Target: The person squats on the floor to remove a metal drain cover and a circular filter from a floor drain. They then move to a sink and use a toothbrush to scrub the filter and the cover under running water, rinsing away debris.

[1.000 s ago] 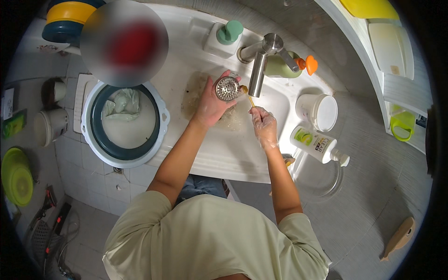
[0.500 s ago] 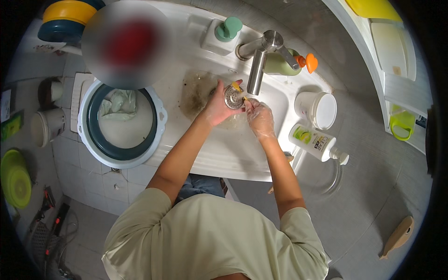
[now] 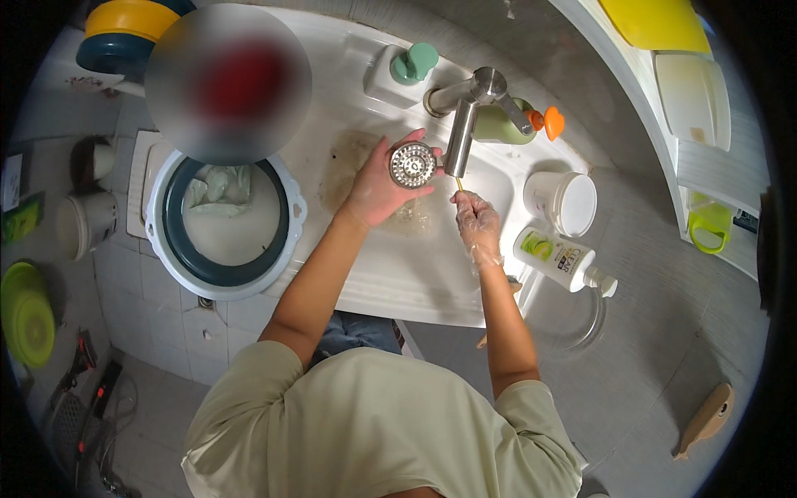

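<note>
My left hand (image 3: 374, 187) holds a round metal sink strainer (image 3: 413, 165), its studded or perforated face turned up, between the thumb and fingers over the basin. The thumb and fingertips grip its edge. In a clear plastic glove, my right hand (image 3: 477, 222) pinches a thin yellow stick (image 3: 460, 186). The stick's upper end is near the tip of the metal faucet (image 3: 459, 145), and I cannot tell whether they touch. Below the hands, murky brownish water lies in the white sink (image 3: 374, 286).
On the sink's right edge stand a white lidded tub (image 3: 560, 203) and a lying white bottle (image 3: 560, 259). Behind are a green-capped dispenser (image 3: 398, 76) and a green bottle with an orange pump (image 3: 504, 122). A basin of water with a cloth (image 3: 295, 207) sits to the left.
The strainer has turned flat toward the view and moved a little left. My right hand has drawn away from it to the right and down, with the yellow stick.
</note>
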`<state>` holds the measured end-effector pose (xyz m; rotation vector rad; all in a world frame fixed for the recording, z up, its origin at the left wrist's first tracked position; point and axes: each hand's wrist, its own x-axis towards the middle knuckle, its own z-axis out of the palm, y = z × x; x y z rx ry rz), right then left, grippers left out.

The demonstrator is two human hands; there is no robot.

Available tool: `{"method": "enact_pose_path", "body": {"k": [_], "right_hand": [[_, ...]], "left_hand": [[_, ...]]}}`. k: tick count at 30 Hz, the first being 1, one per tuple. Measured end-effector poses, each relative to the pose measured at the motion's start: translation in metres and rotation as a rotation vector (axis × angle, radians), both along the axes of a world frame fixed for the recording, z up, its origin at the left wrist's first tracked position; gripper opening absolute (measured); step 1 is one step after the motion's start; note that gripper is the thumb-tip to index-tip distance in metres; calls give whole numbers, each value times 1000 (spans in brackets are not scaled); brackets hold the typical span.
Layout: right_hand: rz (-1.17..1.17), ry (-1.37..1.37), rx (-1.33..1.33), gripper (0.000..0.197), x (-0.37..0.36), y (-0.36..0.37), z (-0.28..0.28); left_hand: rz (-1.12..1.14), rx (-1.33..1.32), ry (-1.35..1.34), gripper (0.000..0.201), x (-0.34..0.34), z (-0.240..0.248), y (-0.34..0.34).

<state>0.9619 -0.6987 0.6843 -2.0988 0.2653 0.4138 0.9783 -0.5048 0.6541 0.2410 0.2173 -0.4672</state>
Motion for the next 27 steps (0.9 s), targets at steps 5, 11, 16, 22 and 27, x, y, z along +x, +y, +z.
{"method": "enact_pose_path", "body": {"k": [5, 11, 16, 22, 27], "right_hand": [[-16, 28, 30, 21, -9, -14, -10], [-66, 80, 2, 22, -21, -26, -8], [-183, 135, -58, 22, -33, -32, 11], [-219, 197, -41, 21, -45, -42, 12], [-170, 161, -6, 20, -51, -42, 14]], "left_hand": [[0, 439, -170, 49, 1, -29, -21], [-186, 991, -80, 49, 16, -69, -72], [-278, 1456, -321, 38, 9, -63, -73], [-128, 1737, -554, 42, 2, -49, -58], [-291, 918, -110, 39, 16, -40, -59]]}}
